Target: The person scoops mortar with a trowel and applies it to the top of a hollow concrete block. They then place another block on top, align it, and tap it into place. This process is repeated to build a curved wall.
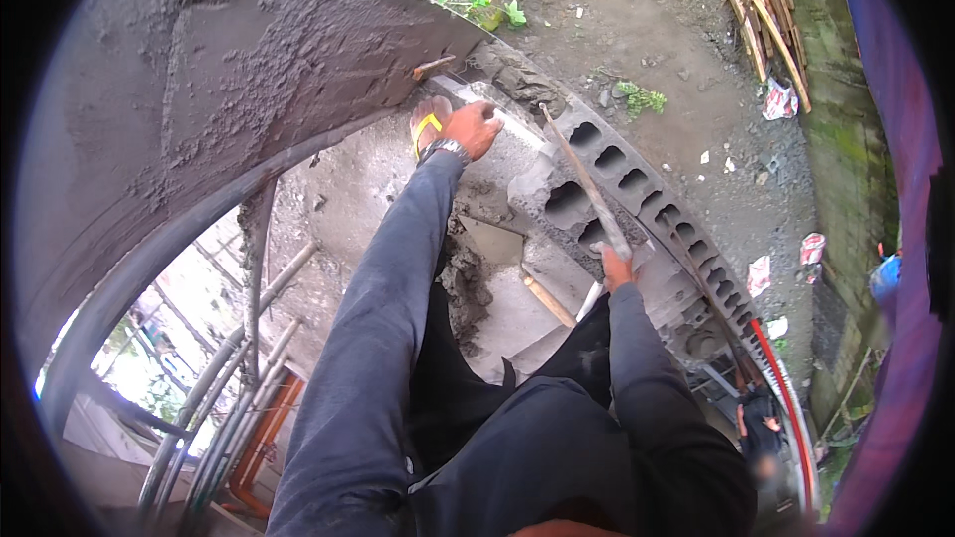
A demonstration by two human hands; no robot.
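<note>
My left hand [472,132], with a metal watch at the wrist, is closed with curled fingers beside my foot in a yellow-strapped sandal [428,127]. Whatever those fingers hold, if anything, is hidden; a pale straight strip [519,129] lies just beyond them. In my right hand [618,267] is the near end of a long wooden stick [587,184], which slants away over the hollow concrete blocks [567,201]. Between my arms a trowel [492,242] with a wooden handle [549,300] lies by a heap of wet mortar [466,293].
A plastered curved wall [269,50] rises at the left. Along the right runs a curving row of hollow blocks [652,207] at the edge, with ground far below. Poles [199,403] stand at lower left, and a person [761,428] is below at lower right.
</note>
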